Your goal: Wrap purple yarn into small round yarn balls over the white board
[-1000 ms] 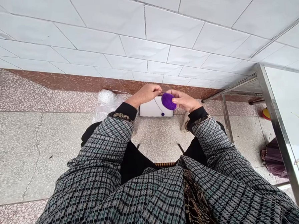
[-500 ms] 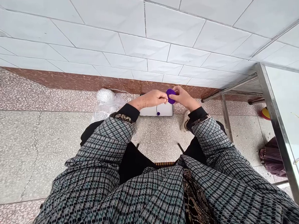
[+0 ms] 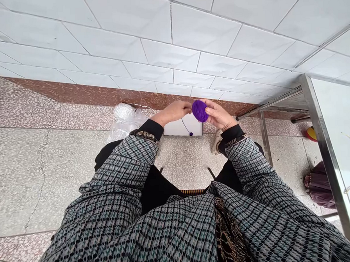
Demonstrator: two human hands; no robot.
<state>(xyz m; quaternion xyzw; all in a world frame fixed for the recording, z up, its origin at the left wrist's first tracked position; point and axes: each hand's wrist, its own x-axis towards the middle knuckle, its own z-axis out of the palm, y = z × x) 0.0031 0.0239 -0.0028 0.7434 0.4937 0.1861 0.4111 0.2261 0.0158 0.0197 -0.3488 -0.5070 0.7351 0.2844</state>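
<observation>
A purple ball of yarn (image 3: 199, 111) is held up in my right hand (image 3: 219, 115), the thumb on its near face and the fingers behind it. Close to its left side, my left hand (image 3: 176, 110) is closed in a pinch; a dark strand (image 3: 186, 126) runs down from beneath it. That strand ends at a small purple clump of yarn (image 3: 191, 134) over the white box (image 3: 175, 129) on the floor. The hands and the ball hide the far part of the box.
A ball of white yarn (image 3: 124, 111) and a clear plastic bag (image 3: 127, 125) lie left of the box by the tiled wall (image 3: 141, 50). A metal-framed table (image 3: 325, 150) stands at the right, with dark maroon cloth (image 3: 321, 186) beside its leg.
The purple ball has turned and shows a broader face toward me. My left hand has shifted slightly up and left, and the small clump has swung a little to the right.
</observation>
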